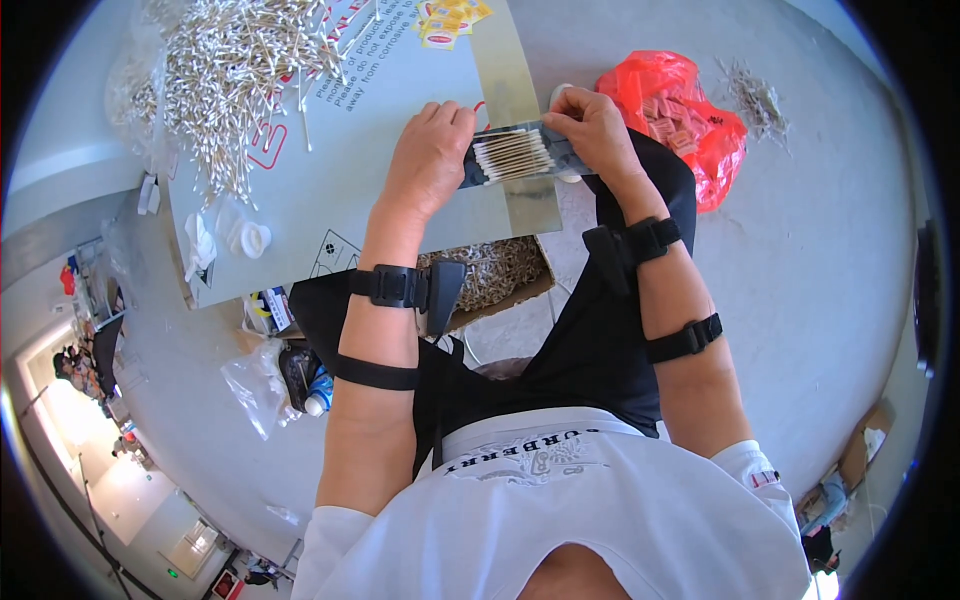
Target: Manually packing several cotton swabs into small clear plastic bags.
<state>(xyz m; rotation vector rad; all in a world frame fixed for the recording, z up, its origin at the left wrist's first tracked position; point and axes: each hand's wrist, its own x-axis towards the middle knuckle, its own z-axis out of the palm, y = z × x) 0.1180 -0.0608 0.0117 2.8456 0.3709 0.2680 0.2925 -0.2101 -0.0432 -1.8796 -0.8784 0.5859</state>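
Note:
A row of cotton swabs (513,155) lies side by side on or in a dark, shiny plastic sleeve (568,160), at the table's right edge. My left hand (432,155) is closed at the sleeve's left end, its fingertips partly hidden. At the right end, my right hand (597,130) pinches the sleeve's upper edge between thumb and fingers. Far left on the table spreads a large loose heap of cotton swabs (225,85). Yellow printed packets (450,18) lie at the table's far edge.
The pale printed table board (400,80) carries tape (535,205) along its right side. Below it stands a cardboard box (545,283) of small pale pieces. A red plastic bag (722,165) with pink packs sits right; loose swabs (755,100) lie beyond. Clear plastic bags (255,385) lie lower left.

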